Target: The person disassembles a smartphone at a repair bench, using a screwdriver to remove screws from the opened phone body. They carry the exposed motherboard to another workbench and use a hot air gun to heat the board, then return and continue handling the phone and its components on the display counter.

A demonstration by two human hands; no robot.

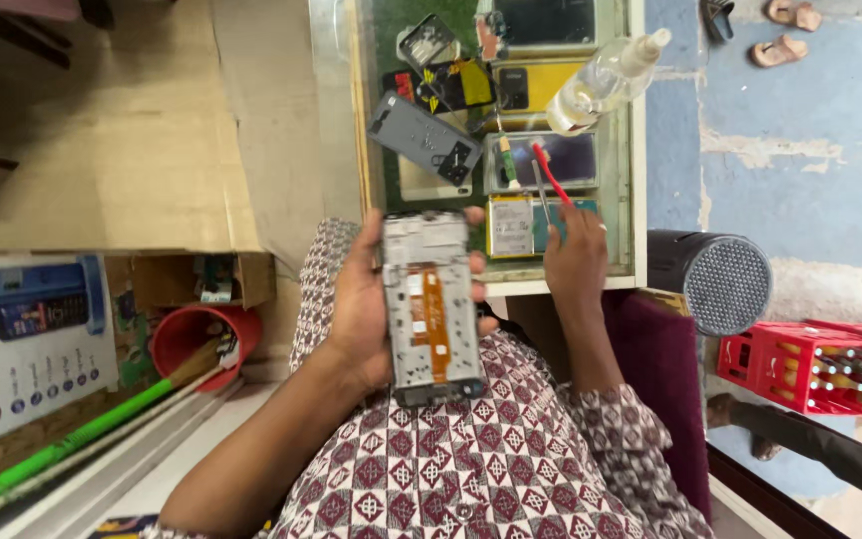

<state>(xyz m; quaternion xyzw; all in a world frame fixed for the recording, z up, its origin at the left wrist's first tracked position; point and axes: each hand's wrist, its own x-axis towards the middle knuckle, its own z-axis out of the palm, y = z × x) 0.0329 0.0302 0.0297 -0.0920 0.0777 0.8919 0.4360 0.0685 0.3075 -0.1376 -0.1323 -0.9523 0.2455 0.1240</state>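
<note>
1. Opened phone frame (432, 304), orange flex cable exposed: grasped in the left hand (371, 299), held over the lap, near the table (641, 180) edge.
2. Right hand (576, 255): pinching tweezers (543, 205) on the table.
3. Beyond: red-handled tool (551, 172), grey back cover (424, 137), clear bottle (606, 80).

Opened phone frame (432, 304): grey-white chassis, back cover off, orange flex ribbon running lengthwise down its middle. Held upright, lengthwise, above the lap, just off the bench's near edge. Red-handled tool (551, 173): slim, tilted, lying over parts near the bench's near right corner.
</note>
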